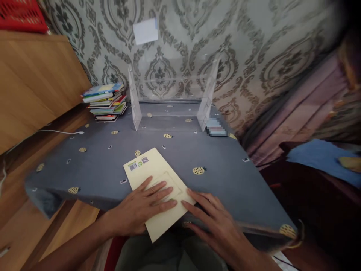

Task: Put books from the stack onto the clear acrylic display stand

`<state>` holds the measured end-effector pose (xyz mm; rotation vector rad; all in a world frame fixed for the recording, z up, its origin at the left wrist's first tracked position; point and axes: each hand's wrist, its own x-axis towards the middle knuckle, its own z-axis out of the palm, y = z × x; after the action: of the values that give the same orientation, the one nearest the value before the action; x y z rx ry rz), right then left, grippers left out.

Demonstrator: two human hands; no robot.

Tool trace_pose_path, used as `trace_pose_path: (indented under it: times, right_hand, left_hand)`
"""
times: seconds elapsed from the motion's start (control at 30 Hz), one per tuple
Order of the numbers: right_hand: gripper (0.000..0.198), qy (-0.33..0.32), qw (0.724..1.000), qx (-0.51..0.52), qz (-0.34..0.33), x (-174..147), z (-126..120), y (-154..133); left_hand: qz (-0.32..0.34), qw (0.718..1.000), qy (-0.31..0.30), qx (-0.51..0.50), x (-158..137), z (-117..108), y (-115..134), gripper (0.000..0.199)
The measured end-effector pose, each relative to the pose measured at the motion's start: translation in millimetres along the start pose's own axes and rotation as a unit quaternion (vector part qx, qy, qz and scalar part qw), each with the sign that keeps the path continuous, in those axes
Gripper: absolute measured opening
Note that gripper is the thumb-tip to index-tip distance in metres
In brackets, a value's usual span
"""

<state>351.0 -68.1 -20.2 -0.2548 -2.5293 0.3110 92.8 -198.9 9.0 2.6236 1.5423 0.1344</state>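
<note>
A cream-coloured book point(163, 226) with a barcode and a QR code on its cover lies slanted at the table's front edge, one corner jutting out past it. My left hand point(149, 203) rests flat across the middle of the cover with its fingers spread. At the book's right edge, my right hand point(213, 212) touches the corner with its fingertips. The fingers of that hand are stretched out and apart, and its thumb sits lower, beside the table edge.
A clear acrylic rack point(204, 111) stands at the back of the table point(113, 169), which has a grey pineapple-print cloth. Left of it is a stack of books point(107, 101). A blurred-out item point(216, 127) lies right of the rack. A white cable point(62, 132) reaches the left side.
</note>
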Motion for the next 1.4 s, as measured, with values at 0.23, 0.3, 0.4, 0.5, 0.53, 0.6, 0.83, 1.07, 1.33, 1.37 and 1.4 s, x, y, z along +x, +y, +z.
trace_pose_path:
  times: [0.23,0.3,0.4,0.5,0.53,0.6,0.83,1.07,1.33,1.37,1.4]
  right_hand:
    - [0.019,0.046,0.994,0.090,-0.038,-2,-2,14]
    - [0.019,0.044,0.989,0.132,-0.048,5,-5,22]
    - [0.025,0.034,0.981,0.190,-0.037,17,-10,28]
    - [0.024,0.029,0.972,0.233,0.001,31,-10,30]
    - [0.023,0.028,0.966,0.254,0.025,37,-9,31]
    - [0.023,0.032,0.944,0.320,0.073,50,-3,35]
    - [0.046,0.037,0.848,0.520,0.096,107,18,56]
    - [0.045,0.051,0.823,0.542,0.164,118,18,61]
    - [0.054,0.043,0.790,0.543,0.281,110,27,72]
    - [0.053,0.039,0.787,0.543,0.290,110,27,73]
    - [0.051,0.032,0.784,0.543,0.299,110,27,75]
  left_hand:
    - [0.004,0.997,0.054,-0.046,-3,-11,21,0.057]
    - [-0.007,0.992,0.085,-0.090,2,-19,25,0.045]
    - [-0.036,0.974,0.133,-0.178,9,-36,30,0.036]
    - [-0.090,0.946,0.165,-0.265,17,-58,31,0.035]
    - [-0.115,0.934,0.181,-0.286,19,-65,30,0.036]
    - [-0.166,0.902,0.235,-0.321,27,-78,24,0.041]
    - [-0.147,0.736,0.434,-0.498,71,-121,-17,0.054]
    - [-0.167,0.595,0.470,-0.630,102,-114,-82,0.029]
    - [-0.320,0.576,0.426,-0.620,123,-41,-138,0.014]
    - [-0.327,0.586,0.419,-0.612,124,-34,-143,0.014]
    - [-0.337,0.597,0.413,-0.599,125,-28,-148,0.016]
